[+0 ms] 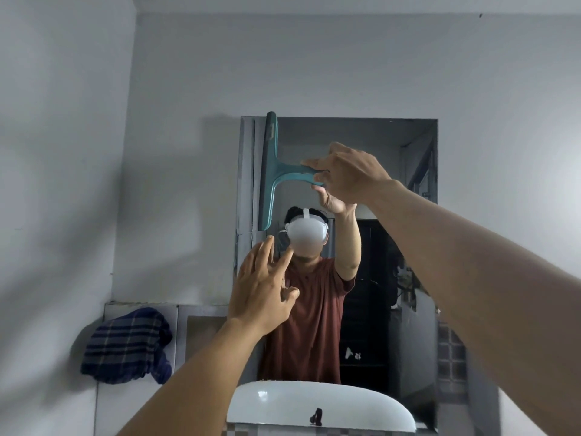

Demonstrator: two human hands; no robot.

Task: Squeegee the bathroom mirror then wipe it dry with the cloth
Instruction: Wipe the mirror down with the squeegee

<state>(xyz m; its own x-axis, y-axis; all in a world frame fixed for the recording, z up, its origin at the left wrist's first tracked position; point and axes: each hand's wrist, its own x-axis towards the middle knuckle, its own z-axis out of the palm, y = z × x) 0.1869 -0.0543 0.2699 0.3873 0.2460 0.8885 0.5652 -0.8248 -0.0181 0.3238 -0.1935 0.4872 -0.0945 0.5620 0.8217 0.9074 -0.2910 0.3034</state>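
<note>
While a pale grey wall [314, 67] fills most of the view, a rectangular bathroom mirror [377, 146] hangs at its centre, and everything else sits relative to that glass. Below the mirror's lower edge, a white basin [330, 401] curves out, with a small dark fitting on its rim. Left of the mirror and low on the wall, a dark blue plaid cloth [125, 347] hangs bunched over the corner of a grey panel [201, 313].

Reaching in from the lower right, a bare forearm extends up across the mirror, ending in the right hand [352, 174] near the glass's upper middle. That hand is closed around the handle of a teal squeegee [270, 171], thumb beneath and fingers wrapped over the top. The tool is turned sideways: its handle runs level toward the hand, and its long blade stands upright along the mirror's left edge, the top end reaching the mirror's upper left corner.

Rising from the bottom centre, the other forearm brings the left hand [261, 294] in front of the mirror's lower left part. It holds nothing, fingers spread loosely and pointing up toward the glass; whether the fingertips touch the surface cannot be told.

Reflected in the mirror is a person in a rust-red T-shirt with one arm raised.
</note>
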